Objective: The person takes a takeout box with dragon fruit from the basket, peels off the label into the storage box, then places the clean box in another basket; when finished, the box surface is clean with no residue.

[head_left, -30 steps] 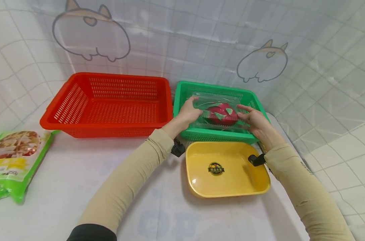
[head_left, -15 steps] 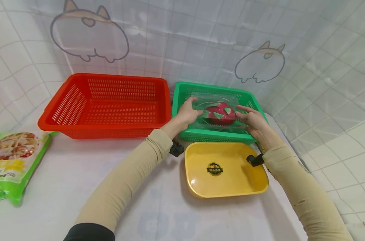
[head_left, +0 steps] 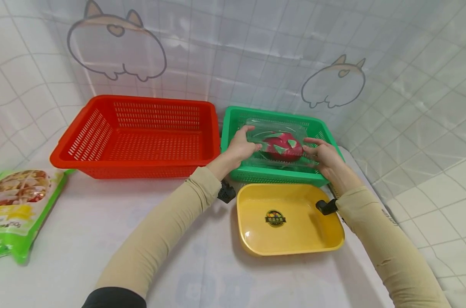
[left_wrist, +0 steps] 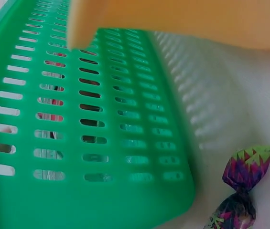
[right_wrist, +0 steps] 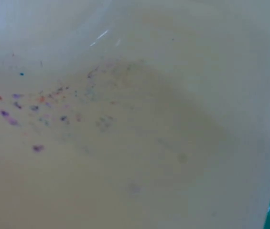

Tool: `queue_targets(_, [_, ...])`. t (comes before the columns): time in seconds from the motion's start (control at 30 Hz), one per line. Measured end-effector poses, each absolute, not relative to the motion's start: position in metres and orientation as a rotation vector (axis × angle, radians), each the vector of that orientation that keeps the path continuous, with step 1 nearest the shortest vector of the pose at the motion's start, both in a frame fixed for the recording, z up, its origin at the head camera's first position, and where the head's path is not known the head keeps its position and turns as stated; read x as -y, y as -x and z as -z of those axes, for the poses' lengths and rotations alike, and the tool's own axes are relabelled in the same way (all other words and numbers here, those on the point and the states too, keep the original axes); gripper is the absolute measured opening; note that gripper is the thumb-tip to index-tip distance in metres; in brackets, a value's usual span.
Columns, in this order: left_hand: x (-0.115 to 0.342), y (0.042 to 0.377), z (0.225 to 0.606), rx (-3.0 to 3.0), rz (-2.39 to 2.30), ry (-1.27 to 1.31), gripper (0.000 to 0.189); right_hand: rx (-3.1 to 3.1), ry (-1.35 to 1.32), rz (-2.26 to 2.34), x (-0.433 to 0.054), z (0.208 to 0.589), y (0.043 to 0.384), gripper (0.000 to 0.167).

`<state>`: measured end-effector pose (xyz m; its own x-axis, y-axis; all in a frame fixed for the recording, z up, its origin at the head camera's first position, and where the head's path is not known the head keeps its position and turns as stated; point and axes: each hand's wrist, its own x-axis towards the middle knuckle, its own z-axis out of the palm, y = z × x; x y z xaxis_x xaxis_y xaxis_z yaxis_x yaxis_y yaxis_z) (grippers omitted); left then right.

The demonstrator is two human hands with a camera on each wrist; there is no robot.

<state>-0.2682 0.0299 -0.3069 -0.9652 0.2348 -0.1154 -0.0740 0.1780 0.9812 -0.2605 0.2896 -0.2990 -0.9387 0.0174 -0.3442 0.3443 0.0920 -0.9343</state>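
Observation:
A clear plastic box (head_left: 256, 124) sits within the green basket (head_left: 279, 175), with a pink-and-green dragon fruit (head_left: 282, 146) inside it. My left hand (head_left: 240, 147) grips the box's left end, thumb and fingers spread along its edge. At the opposite end, my right hand (head_left: 327, 158) holds the box between thumb and fingers. How deep the box lies, and whether it touches the basket floor, I cannot tell. The left wrist view has the slotted wall of the green basket but not the left hand's grip. A pale, blurred surface fills most of the right wrist view.
A red basket (head_left: 152, 162) stands left of the green one. In front of the green basket lies a yellow basin (head_left: 294, 226) with a round label. A green food bag (head_left: 19, 205) is at the far left. A purple-and-green twisted wrapper (left_wrist: 244, 169) lies near the green basket.

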Motion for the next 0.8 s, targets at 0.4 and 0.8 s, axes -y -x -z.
queue_targets(0.4, [-0.029, 0.269, 0.305, -2.332, -1.848, -0.128, 0.067, -2.238, -0.36, 1.925, -0.288, 0.293, 0.259, 0.053])
queue_targets(0.8, [0.035, 0.232, 0.272, -2.439, -1.995, -0.293, 0.051, -2.427, -0.171, 1.866, -0.296, 0.258, 0.217, 0.057])
